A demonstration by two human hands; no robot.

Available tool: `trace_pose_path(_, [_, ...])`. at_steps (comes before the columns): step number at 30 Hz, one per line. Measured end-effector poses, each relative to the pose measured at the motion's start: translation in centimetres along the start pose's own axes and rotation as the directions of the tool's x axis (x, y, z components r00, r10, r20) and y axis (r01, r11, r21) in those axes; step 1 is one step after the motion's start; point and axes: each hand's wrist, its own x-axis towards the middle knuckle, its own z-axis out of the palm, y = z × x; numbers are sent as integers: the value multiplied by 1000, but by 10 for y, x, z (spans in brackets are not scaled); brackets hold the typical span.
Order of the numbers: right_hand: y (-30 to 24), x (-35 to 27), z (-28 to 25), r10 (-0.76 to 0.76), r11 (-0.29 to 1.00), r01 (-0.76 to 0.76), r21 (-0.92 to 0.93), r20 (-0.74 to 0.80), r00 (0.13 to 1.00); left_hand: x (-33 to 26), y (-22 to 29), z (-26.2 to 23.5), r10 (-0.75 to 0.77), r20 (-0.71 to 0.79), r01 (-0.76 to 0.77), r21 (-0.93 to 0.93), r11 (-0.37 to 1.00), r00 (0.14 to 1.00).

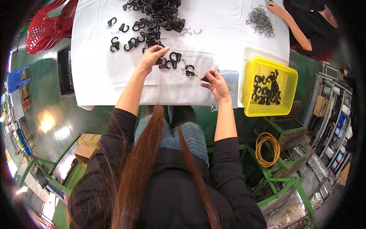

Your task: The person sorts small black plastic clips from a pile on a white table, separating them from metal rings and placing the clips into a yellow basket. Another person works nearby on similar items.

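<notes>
My right hand (217,84) is closed in a pinch on a small black clip (206,79), partly hidden by the fingers. My left hand (151,58) reaches to the near end of the heap, its fingers closed around a black hook-shaped clip (160,61) that is mostly covered. Between the hands lie a few loose black clips (175,57) and one clip with a thin wire piece (189,70). A large heap of the same black clips (153,23) spreads away from me over the white tablecloth (213,34).
A yellow plastic basket (249,108) holding black clips stands at the table's right edge, beside a blue-grey flat sheet (231,82). Farther back lies a pile of silver wire pieces (260,21), where another person's hand (277,10) reaches in. A red chair (49,28) stands left.
</notes>
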Motion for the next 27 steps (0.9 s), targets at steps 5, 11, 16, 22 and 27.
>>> trace_pose_path(5, [13,40,40,-360,372,-4,-928,-148,921,7,-33,48,609,-155,-161,888,432,778])
trace_pose_path(11, [13,55,54,-370,339,27,-940,-107,923,13,-24,29,591,-77,-353,737,576,803])
trace_pose_path(16, [-14,54,37,-180,678,-42,-734,-221,958,-14,6,-19,270,290,-231,-162,959,918])
trace_pose_path(22, [-42,34,34,-116,911,74,-407,-78,990,-33,3,-43,360,238,-137,-633,762,902])
trace_pose_path(27, [-41,24,44,-11,993,-4,116,132,991,-23,-31,-16,389,-245,-194,568,800,888])
